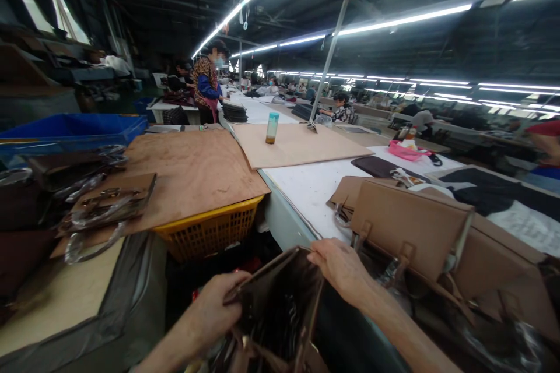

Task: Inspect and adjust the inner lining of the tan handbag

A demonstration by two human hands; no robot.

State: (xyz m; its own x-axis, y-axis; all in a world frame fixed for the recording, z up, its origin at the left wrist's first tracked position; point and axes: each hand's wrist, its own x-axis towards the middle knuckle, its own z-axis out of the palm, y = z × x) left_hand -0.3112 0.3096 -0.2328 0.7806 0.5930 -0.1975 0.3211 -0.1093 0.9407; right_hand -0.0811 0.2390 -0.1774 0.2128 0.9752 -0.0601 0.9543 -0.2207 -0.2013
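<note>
A brown handbag (280,280) is held mouth up low in front of me, its dark inside showing. My left hand (216,307) is closed on the left edge of its opening. At the far right corner of the rim, my right hand (339,265) pinches the edge between thumb and fingers. The bag's lower part runs out of view at the bottom. Close to my right forearm, several tan handbags (409,221) lie piled on the table, their handles wrapped in clear plastic.
More brown bags (111,201) lie at left beside a blue bin (74,131). A brown board (192,166) rests over a yellow basket (210,227). A capped bottle (272,128) stands on a pale board (301,145). A co-worker (206,84) stands farther back. A pink basket (406,151) sits right.
</note>
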